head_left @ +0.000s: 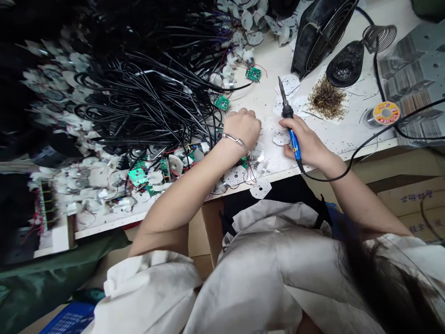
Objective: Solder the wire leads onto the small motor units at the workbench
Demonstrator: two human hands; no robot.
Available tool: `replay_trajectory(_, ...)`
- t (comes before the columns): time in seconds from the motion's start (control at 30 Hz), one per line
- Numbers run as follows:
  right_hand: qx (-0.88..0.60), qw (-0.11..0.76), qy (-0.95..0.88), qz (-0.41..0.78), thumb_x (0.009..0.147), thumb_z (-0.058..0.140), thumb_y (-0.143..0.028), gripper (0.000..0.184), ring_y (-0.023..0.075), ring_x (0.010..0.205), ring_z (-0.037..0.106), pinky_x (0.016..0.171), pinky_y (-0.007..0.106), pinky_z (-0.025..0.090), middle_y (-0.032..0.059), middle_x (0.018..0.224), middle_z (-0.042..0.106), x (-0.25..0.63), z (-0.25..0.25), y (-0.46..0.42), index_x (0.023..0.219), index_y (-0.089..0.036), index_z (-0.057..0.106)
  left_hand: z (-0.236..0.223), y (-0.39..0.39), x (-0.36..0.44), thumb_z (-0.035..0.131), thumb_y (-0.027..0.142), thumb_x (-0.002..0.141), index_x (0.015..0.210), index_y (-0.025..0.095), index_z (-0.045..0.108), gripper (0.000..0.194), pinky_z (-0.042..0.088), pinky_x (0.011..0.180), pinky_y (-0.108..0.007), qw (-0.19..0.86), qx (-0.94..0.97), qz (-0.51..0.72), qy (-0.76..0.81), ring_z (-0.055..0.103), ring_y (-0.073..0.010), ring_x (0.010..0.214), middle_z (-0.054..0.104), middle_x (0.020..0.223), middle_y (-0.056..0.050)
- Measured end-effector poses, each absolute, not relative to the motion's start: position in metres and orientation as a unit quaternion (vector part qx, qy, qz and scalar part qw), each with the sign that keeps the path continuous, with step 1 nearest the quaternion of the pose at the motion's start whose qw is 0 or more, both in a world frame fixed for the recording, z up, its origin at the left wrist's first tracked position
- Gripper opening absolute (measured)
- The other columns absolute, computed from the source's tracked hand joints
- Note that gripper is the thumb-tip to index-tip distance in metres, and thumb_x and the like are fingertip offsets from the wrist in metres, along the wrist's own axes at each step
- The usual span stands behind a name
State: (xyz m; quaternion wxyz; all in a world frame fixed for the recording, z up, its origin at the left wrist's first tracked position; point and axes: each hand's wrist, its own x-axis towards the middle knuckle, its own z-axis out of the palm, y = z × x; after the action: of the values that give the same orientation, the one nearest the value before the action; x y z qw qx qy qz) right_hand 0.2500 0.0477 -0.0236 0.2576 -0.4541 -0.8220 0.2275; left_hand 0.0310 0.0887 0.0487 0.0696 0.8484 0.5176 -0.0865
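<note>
My right hand (306,141) is wrapped round the blue handle of a soldering iron (295,144), whose metal tip points away from me over several white perforated plates (288,86). To its left, my left hand (242,127) is closed, knuckles away from me. Its back hides the fingertips and whatever they hold, if anything. Just beyond that hand lies a small green circuit board (221,102), with another green board (253,74) farther back, wired to a small motor. Close to my left wrist, several white plastic parts and red wires lie near the table's front edge.
Black cables (149,102) and white motor parts are heaped across the left. At back right stand a black fan (321,35) and an iron stand (346,62) beside dark crumbs (327,99). A solder spool (386,113) sits near stacked metal plates (413,88). The iron's cord crosses my right forearm.
</note>
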Motion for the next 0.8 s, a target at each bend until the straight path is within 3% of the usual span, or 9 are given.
replay_trajectory(0.1,-0.441,0.242,-0.829,0.245,0.081,0.057,-0.021,0.065,0.0336,0.128,0.062,0.106,0.053,0.057,0.0151,0.152,0.054,0.251,-0.025,0.044,0.145,-0.025,0.047,0.039,0.099,0.030,0.047,0.009,0.095,0.097,0.011,0.078,0.031,0.048,0.096,-0.046,0.067,0.850,-0.079,0.516,0.058,-0.0369,0.124,0.069,0.115,-0.020)
replay_trajectory(0.23,-0.456,0.238,-0.837,0.189,0.089,0.060,-0.032,0.056,0.0380,0.134,0.058,0.114,0.060,0.050,0.0169,0.145,0.058,0.249,-0.025,0.042,0.143,-0.023,0.049,0.025,0.107,0.021,0.048,0.015,0.098,0.095,0.011,0.074,0.026,0.043,0.104,-0.048,0.073,0.862,-0.037,0.500,0.052,-0.0375,0.129,0.065,0.123,-0.019)
replay_trajectory(0.43,-0.464,0.226,-0.834,0.198,0.095,0.057,-0.041,0.052,0.0329,0.114,0.066,0.093,0.048,0.062,0.0154,0.142,0.057,0.246,-0.020,0.042,0.144,-0.025,0.047,0.018,0.103,0.020,0.042,0.012,0.100,0.102,0.009,0.068,0.027,0.035,0.113,-0.054,0.090,0.867,-0.014,0.490,0.048,-0.0389,0.135,0.060,0.132,-0.020)
replay_trajectory(0.57,-0.463,0.232,-0.830,0.206,0.095,0.057,-0.040,0.055,0.0336,0.117,0.065,0.098,0.050,0.061,0.0156,0.140,0.057,0.243,-0.023,0.049,0.146,-0.023,0.044,0.031,0.104,0.010,0.048,0.023,0.100,0.102,0.016,0.067,0.021,0.037,0.112,-0.053,0.091,0.859,0.034,0.502,0.050,-0.0370,0.133,0.061,0.137,-0.016)
replay_trajectory(0.7,-0.438,0.281,-0.815,0.254,0.095,0.060,-0.044,0.061,0.0316,0.123,0.064,0.105,0.049,0.058,0.0148,0.141,0.056,0.233,-0.028,0.059,0.148,-0.023,0.040,0.036,0.097,0.001,0.044,0.029,0.102,0.106,0.021,0.066,0.024,0.037,0.111,-0.053,0.118,0.849,0.084,0.508,0.059,-0.0318,0.118,0.068,0.111,-0.011)
replay_trajectory(0.8,-0.428,0.268,-0.815,0.283,0.095,0.060,-0.042,0.062,0.0297,0.122,0.065,0.104,0.047,0.058,0.0148,0.144,0.055,0.222,-0.027,0.063,0.150,-0.023,0.039,0.032,0.087,0.001,0.049,0.029,0.095,0.097,0.020,0.067,0.021,0.038,0.108,-0.055,0.126,0.855,0.073,0.498,0.063,-0.0299,0.101,0.066,0.089,-0.007)
